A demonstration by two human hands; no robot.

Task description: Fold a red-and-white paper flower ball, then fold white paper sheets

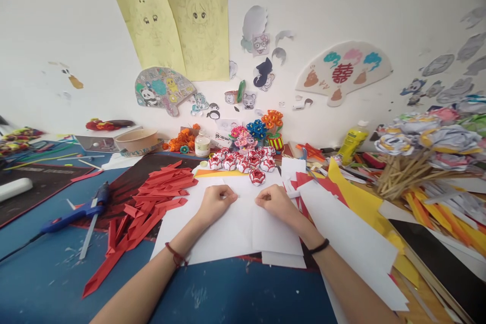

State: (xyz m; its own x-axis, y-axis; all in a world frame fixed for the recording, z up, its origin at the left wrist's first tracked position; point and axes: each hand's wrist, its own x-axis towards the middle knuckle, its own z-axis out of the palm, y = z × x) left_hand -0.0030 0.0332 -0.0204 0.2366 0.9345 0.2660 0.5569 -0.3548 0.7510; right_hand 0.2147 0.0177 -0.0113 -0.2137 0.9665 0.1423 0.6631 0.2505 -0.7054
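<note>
My left hand (216, 203) rests over white paper sheets (231, 238), with its fingers curled and thumb and forefinger drawn together. Facing it across a small gap, my right hand (277, 204) is curled the same way, over the right part of the sheets. Whether either pinch holds anything thin and white cannot be made out against the paper. Just beyond my hands, a red-and-white folded paper flower (257, 176) lies in front of a cluster of similar flowers (243, 161). Folded red paper strips (152, 197) are heaped to the left of the sheets.
A blue glue gun (78, 216) with its cord lies at the left. On the right are loose white sheets (341, 223), yellow paper (360, 202), a dark flat device (436, 258) and a bunch of stemmed paper flowers (398, 162). A yellow bottle (352, 143) stands near the wall.
</note>
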